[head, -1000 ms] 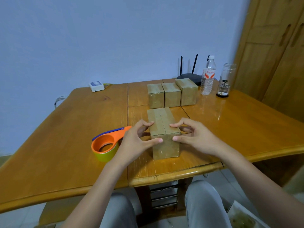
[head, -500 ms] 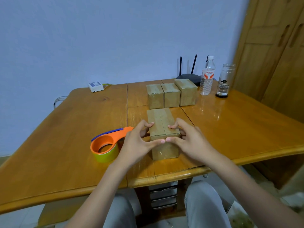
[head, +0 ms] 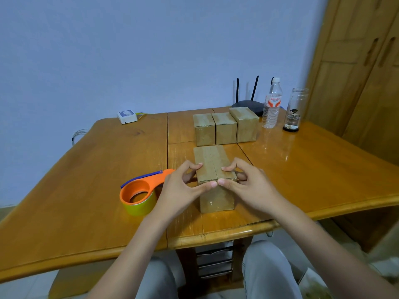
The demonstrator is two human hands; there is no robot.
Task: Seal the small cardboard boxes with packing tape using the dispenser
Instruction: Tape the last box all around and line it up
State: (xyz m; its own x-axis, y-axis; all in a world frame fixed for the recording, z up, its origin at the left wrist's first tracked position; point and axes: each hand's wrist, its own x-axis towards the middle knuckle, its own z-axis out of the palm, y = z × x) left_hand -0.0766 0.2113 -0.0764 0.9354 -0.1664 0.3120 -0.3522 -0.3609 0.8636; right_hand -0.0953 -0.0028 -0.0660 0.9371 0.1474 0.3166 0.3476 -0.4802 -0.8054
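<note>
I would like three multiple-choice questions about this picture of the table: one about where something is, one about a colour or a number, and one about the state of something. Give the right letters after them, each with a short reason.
1. Where does the tape dispenser lie?
A. left of the near box
B. on top of the near box
C. beside the jar

2. How many boxes form the back row?
A. two
B. three
C. five

3. What are the hands doing?
A. lifting the dispenser
B. resting flat on the table
C. holding the near box

Answers:
1 A: it lies on the table, by the left hand.
2 B: three stand side by side.
3 C: the left hand and the right hand grip the near box, thumbs meeting at its front top edge.
</note>
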